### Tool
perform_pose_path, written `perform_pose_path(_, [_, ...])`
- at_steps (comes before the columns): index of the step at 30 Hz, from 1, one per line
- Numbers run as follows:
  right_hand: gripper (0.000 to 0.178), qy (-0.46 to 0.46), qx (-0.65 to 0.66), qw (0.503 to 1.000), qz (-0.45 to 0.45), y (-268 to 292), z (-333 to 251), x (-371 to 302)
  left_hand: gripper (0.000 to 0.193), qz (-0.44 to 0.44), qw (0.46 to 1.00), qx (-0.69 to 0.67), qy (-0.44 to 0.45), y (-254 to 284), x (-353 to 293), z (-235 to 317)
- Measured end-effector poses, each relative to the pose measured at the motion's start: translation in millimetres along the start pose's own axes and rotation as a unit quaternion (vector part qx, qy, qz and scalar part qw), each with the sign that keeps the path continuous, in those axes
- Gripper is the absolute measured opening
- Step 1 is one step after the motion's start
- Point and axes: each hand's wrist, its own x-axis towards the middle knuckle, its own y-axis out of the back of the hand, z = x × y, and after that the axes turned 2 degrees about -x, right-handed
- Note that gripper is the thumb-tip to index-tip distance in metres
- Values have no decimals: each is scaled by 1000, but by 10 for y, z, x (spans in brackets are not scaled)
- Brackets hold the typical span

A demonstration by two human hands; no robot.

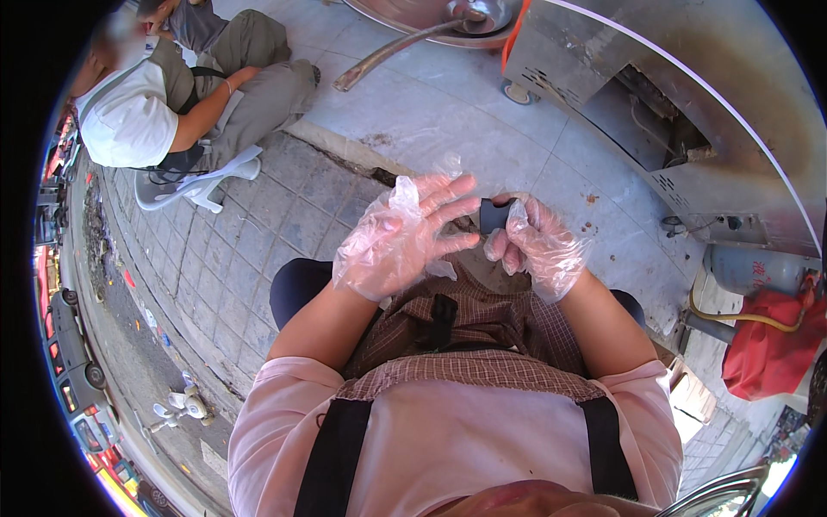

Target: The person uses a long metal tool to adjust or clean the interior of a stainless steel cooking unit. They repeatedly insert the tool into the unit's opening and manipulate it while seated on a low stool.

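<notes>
Both of my hands wear loose, clear plastic gloves and are raised over my lap, above a brown checked apron [491, 370]. My left hand [392, 237] is open, its fingers spread and pointing to the right. In my right hand [544, 246], a small dark flat piece [494, 216] is pinched between thumb and fingers. Its kind I cannot make out. The piece stands close to the left fingertips; the fingers of the right hand partly cover it.
A steel cooking cart [594, 77] on casters stands ahead right, with a grey gas cylinder [749, 269] and red bag [762, 345] nearby. A ladle [388, 59] rests in a large metal basin [366, 7]. Another person [129, 121] sits left on a plastic stool [159, 191].
</notes>
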Motion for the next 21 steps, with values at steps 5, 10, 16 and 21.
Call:
perform_pose_path(5, [36, -14, -22, 999, -21, 29, 10, 5, 72, 5, 1000, 18, -3, 16, -2, 3])
perform_pose_path(10, [30, -36, -29, 998, -46, 13, 18, 13, 74, 16, 999, 37, 4, 8, 16, 0])
perform_pose_path(16, [23, -37, -42, 997, -44, 27, 23, 19, 76, 11, 999, 25, 24, -15, 14, 13])
perform_pose_path(21, [20, -3, -37, 999, -40, 55, 94, 3, 74, -2, 999, -6, 37, -9, 14, 13])
